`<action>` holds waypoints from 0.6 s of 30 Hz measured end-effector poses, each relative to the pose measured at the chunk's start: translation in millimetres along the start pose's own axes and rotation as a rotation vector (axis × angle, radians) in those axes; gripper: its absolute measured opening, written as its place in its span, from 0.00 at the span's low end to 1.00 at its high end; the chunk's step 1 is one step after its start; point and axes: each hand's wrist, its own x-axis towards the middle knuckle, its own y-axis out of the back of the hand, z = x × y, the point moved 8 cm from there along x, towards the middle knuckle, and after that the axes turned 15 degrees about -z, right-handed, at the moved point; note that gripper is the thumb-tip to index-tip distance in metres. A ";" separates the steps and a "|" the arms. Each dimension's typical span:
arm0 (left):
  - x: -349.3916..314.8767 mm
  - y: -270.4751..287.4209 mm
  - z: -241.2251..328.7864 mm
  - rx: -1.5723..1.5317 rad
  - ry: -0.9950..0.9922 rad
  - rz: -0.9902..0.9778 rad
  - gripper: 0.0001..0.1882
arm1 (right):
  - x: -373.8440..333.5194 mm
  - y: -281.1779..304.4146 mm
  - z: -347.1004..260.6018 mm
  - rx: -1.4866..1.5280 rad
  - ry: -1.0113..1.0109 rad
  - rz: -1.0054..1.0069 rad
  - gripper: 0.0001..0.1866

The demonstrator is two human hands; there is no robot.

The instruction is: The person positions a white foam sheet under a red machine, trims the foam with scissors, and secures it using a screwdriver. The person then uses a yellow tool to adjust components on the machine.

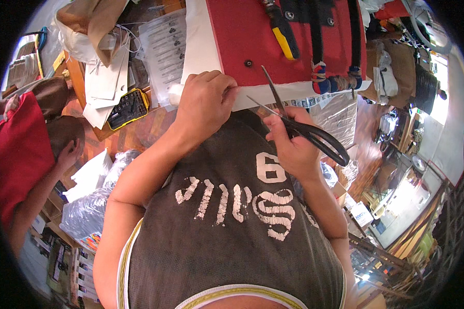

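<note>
A red panel (pixel 242 41) lies over a white sheet (pixel 197 44) that shows along its left and near edges. My left hand (pixel 206 98) rests at the near left corner, fingers curled and the thumb and forefinger pinched on the white sheet's edge. In my right hand (pixel 296 152) is a pair of scissors (pixel 307 127) with black handles. Their blades are apart and point up and left, crossing the sheet's near edge. A yellow and black tool handle (pixel 285 41) lies on the panel. Dark straps run down its right side to wrapped blue, red and tan cord (pixel 327 81).
To the left are white cards (pixel 105 82), a yellow-edged bit case (pixel 129 109), a clear printed plastic sheet (pixel 165 51) and a brown bag (pixel 90 26). Another person's arm (pixel 41 190) and red garment are at far left. Plastic-wrapped bundles (pixel 90 211) stand below.
</note>
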 end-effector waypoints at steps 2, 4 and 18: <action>-0.4 -1.1 -1.2 -0.015 -0.011 0.026 0.04 | 1.6 -0.6 -0.9 -0.060 -0.006 -0.008 0.10; -0.6 -0.8 -1.2 -0.019 -0.018 0.036 0.04 | 2.8 -0.6 -1.9 -0.029 0.009 0.032 0.08; -0.3 -3.1 -2.7 -0.014 -0.053 -0.012 0.04 | 15.7 1.9 -44.1 -0.255 0.160 0.082 0.06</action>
